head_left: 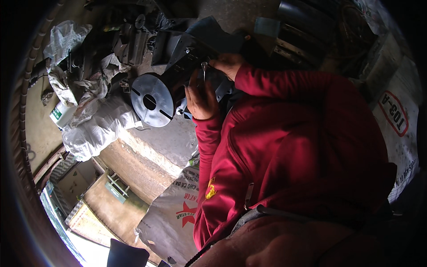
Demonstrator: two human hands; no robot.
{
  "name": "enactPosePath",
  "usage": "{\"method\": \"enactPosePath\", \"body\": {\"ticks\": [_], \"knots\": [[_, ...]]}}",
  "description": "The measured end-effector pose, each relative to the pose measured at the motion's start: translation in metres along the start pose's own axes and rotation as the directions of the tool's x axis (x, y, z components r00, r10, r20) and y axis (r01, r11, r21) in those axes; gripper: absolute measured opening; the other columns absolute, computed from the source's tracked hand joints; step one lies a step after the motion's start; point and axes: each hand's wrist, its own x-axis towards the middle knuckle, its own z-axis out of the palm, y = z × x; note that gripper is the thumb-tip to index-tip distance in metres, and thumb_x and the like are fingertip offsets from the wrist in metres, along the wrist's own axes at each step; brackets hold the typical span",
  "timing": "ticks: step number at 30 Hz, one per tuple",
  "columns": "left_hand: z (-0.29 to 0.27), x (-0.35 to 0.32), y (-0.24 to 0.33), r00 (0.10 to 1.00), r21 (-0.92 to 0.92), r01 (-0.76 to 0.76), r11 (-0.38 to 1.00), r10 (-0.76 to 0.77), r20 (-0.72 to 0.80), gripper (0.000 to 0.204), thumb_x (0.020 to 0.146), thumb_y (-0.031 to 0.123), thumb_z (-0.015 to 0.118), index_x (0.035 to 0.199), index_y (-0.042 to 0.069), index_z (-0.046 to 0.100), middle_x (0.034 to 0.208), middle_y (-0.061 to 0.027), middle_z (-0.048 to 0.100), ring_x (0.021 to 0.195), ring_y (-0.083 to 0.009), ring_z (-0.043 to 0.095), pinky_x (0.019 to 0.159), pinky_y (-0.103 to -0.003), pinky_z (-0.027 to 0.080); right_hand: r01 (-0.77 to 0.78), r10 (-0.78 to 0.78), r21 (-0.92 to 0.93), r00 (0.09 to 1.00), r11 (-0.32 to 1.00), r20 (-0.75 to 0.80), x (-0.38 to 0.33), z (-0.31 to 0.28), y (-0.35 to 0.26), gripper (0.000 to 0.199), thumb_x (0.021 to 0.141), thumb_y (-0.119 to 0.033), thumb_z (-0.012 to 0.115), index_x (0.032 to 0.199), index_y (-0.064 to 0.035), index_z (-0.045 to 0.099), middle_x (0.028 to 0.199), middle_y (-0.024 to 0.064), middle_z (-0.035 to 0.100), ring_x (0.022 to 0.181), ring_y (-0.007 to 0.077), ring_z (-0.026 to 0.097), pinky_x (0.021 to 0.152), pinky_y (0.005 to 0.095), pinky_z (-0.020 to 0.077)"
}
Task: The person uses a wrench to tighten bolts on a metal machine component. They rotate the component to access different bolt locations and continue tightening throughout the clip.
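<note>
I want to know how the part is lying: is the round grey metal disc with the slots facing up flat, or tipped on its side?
Tipped: the round grey slotted metal disc faces sideways on the dark machine body that the left hand steadies.

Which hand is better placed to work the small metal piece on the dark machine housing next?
Probably the right. The right hand pinches the small metal piece in its fingertips, while the left hand lies flat against the dark machine housing, beside the grey disc, apparently bracing it.

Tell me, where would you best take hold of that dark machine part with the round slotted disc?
Probably by the dark body behind the grey slotted disc, coming from the side, as the left hand does. The disc is wide, flat and smooth, a poor grip; the body offers edges. The right hand works at its top.
</note>
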Motion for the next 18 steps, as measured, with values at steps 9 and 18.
{"method": "enactPosePath", "body": {"ticks": [9, 18], "knots": [[-0.011, 0.0, 0.008, 0.985, 0.229, -0.006, 0.973, -0.034, 0.168, 0.041, 0.088, 0.002, 0.059, 0.129, 0.009, 0.059, 0.093, -0.0141, 0.068, 0.071, -0.0278, 0.067, 0.057, -0.036, 0.052, -0.013, 0.014, -0.075, 1.0, 0.997, 0.016, 0.002, -0.001, 0.0, 0.026, 0.087, -0.032, 0.068, 0.079, -0.0087, 0.061, 0.056, -0.0051, 0.044, 0.042, 0.0051, 0.036, 0.038, 0.0247, 0.0258], [-0.015, 0.004, 0.008, 0.999, 0.176, -0.044, 0.983, 0.045, 0.001, 0.042, 0.09, 0.003, 0.058, 0.131, 0.008, 0.057, 0.105, -0.0128, 0.07, 0.072, -0.0257, 0.069, 0.059, -0.034, 0.054, -0.016, 0.017, -0.059, 1.0, 0.998, 0.021, 0.004, -0.003, 0.005, 0.026, 0.087, -0.032, 0.069, 0.078, -0.0094, 0.058, 0.054, -0.0056, 0.042, 0.039, 0.0047, 0.034, 0.036, 0.0245, 0.0242]]}}
